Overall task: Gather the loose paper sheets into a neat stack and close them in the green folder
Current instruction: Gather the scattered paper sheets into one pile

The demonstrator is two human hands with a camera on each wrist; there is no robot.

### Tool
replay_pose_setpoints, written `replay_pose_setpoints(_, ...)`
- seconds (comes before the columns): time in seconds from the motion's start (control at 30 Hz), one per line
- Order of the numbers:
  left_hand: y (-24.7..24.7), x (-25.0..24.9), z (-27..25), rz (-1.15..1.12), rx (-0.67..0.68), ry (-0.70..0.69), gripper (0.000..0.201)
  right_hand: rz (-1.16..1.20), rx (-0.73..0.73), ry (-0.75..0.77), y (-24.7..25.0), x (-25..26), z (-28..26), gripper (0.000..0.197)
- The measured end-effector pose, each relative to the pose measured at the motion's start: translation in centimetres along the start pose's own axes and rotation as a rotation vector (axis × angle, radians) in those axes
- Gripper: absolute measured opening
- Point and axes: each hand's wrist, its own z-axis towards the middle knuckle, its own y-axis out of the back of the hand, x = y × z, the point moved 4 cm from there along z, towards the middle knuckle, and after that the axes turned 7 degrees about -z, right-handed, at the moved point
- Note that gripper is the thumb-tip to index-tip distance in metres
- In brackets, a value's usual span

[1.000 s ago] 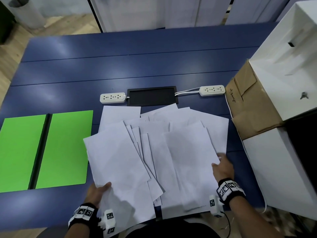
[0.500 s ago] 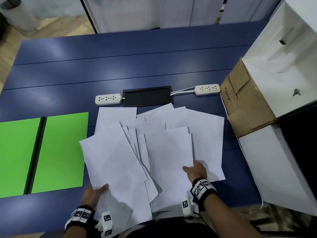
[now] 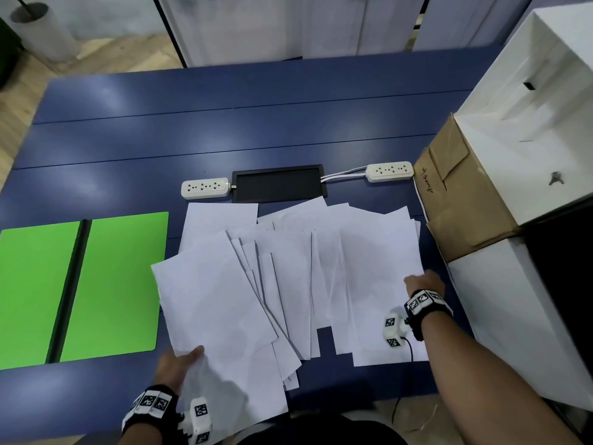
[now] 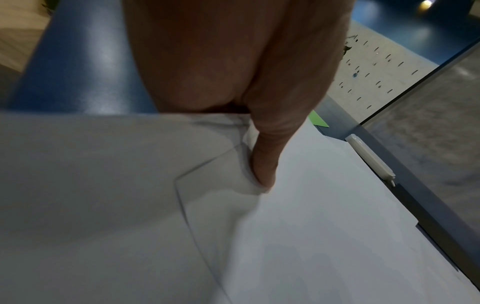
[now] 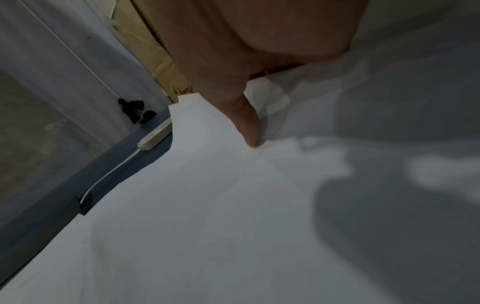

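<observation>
Several white paper sheets (image 3: 288,271) lie fanned and overlapping on the blue table (image 3: 224,139). The green folder (image 3: 118,284) lies open and flat to their left, apart from them. My left hand (image 3: 184,359) pinches the near corner of the leftmost top sheet (image 4: 337,226); the thumb (image 4: 262,162) is on top and the fingers are hidden beneath. My right hand (image 3: 420,282) grips the right edge of the sheets (image 5: 207,205), with its thumb (image 5: 248,125) above and the fingers under the paper.
Two white power strips (image 3: 205,187) (image 3: 390,171) flank a black cable hatch (image 3: 278,183) just beyond the sheets. A brown cardboard flap (image 3: 462,200) and big white boxes (image 3: 529,123) crowd the right side. Some sheets hang over the table's near edge.
My right hand swept left across the sheets half a second ago and is now back at their right edge. The left hand has kept its hold on the corner.
</observation>
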Motion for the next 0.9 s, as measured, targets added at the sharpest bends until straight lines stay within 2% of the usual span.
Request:
replay_pose_setpoints(0.1,-0.1,-0.1,-0.1,0.001,-0.022,-0.003,0.027,0.049,-0.030,0.049,0.2,0.8,-0.5,0.051)
replay_pose_setpoints(0.23,0.0,0.1,0.2,0.002,-0.033,0.012,0.030,0.179,-0.117,0.194,0.7,1.9,-1.5,0.051)
replay_pose_setpoints(0.33,0.1,0.2,0.2,0.004,-0.035,0.013,0.034,0.061,-0.098,0.312,0.0,2.0,-1.6,0.045)
replay_pose_setpoints(0.4,0.1,0.2,0.2,-0.004,-0.035,0.015,0.033,-0.077,-0.063,0.295,-0.9,1.6,-2.1,0.037)
replay_pose_setpoints(0.5,0.0,0.1,0.1,-0.002,-0.032,0.022,0.032,-0.182,-0.035,0.188,-2.3,0.9,-3.7,0.039)
replay_pose_setpoints(0.73,-0.3,-0.5,-0.5,0.001,-0.027,0.013,0.026,-0.121,0.001,0.096,-5.0,2.7,-6.0,0.045)
replay_pose_setpoints(0.9,-0.1,-0.3,-0.3,0.004,-0.031,0.006,0.030,-0.107,0.070,0.124,-4.4,3.2,-6.0,0.044)
